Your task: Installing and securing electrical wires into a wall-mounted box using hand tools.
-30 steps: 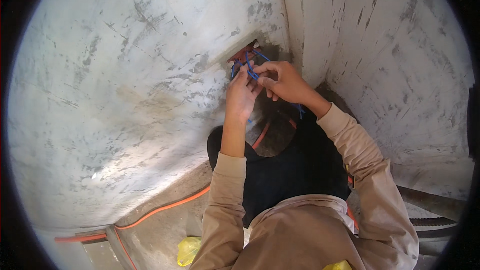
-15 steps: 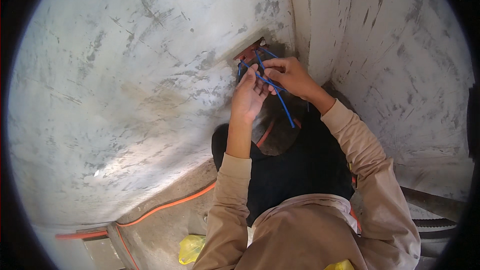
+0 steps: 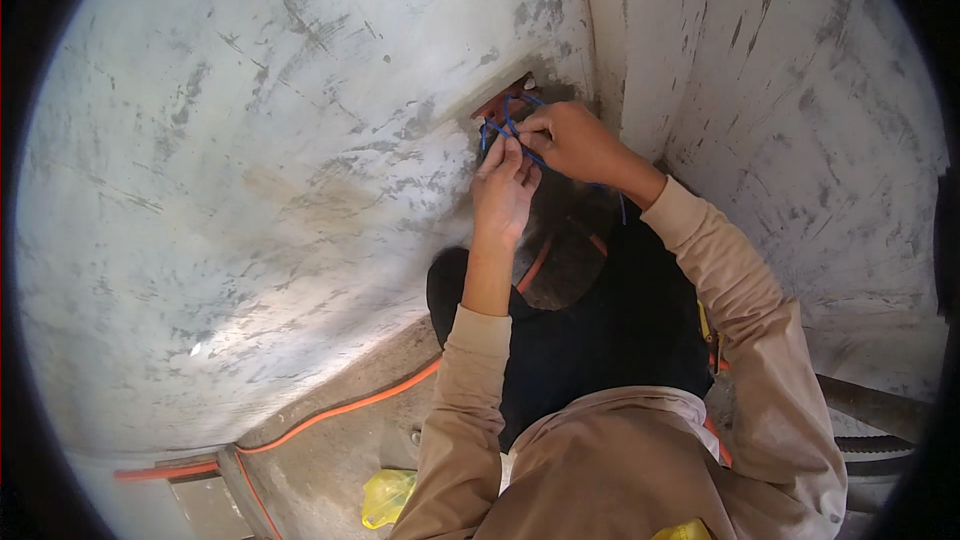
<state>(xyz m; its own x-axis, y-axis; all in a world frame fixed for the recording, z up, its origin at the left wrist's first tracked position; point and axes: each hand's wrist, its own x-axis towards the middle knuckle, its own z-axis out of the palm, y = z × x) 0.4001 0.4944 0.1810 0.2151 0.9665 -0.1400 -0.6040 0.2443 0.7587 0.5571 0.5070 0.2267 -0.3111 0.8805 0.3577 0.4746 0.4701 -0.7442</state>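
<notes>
Pinching blue wires (image 3: 507, 114), left hand (image 3: 503, 198) beside right hand (image 3: 580, 148), wires partly covered, interior of reddish box (image 3: 493, 104) unclear

1. I can't read a single word, number or sign from where I stand.
2. The pale wall (image 3: 250, 190) has dark scuffs and smears across it — none makes a letter or figure to my eye.
3. On the yellow plastic (image 3: 388, 497) down on the floor, I can make out no print.
4. The tan sleeves (image 3: 735, 275) — no legible label or mark there either.
</notes>
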